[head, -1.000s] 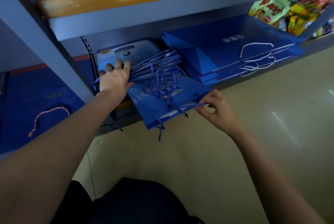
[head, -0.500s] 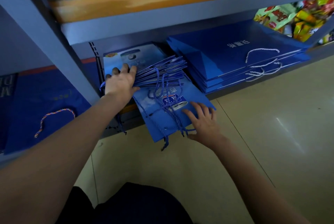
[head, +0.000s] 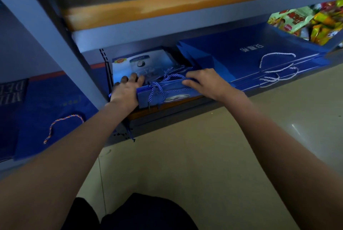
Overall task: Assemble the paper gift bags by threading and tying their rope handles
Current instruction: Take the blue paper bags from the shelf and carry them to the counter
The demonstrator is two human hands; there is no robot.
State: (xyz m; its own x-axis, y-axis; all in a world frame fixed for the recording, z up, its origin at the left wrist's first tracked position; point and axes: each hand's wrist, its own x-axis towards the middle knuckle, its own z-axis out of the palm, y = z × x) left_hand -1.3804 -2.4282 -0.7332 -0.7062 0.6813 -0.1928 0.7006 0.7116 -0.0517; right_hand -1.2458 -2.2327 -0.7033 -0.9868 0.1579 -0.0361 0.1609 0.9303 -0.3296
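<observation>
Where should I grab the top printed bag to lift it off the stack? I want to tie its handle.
Grip the top printed bag by its near folded edge, coming from the front, between both hands: it lies flat with that edge overhanging the shelf, rope handle loose on top.

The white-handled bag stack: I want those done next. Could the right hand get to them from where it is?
Probably yes. The right hand rests on the small blue bags, and the white-handled bag stack lies just beside it on the same shelf, its rope loops uncovered, with nothing between.
</observation>
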